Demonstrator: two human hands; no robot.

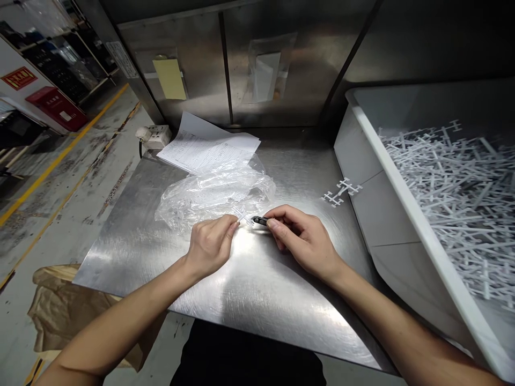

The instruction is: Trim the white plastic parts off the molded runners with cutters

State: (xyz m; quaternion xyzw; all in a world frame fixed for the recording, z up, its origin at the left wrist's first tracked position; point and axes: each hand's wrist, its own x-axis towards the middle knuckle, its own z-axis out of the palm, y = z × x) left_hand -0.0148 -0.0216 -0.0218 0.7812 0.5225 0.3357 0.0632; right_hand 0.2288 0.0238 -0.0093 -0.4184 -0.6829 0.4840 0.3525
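My left hand [214, 241] is closed, pinching one end of a small white branched plastic piece [242, 215] above the metal table. In my right hand [303, 238], also closed, is a small dark nail clipper [259, 220] held between thumb and fingers. Its tip is at the right side of the white piece; whether its jaws touch the plastic I cannot tell. Just behind my hands lies a crumpled clear plastic bag [213, 190]. Another white branched piece [341, 192] rests on the table to the right, beside the bin.
A large pale bin [406, 198] on the right holds a heap of white branched pieces [462, 209]. Printed sheets [209, 142] lie behind the bag, near a power socket [156, 136]. Below the table's left edge stands a brown paper bag [60, 311]. A metal panel [193, 32] rises behind.
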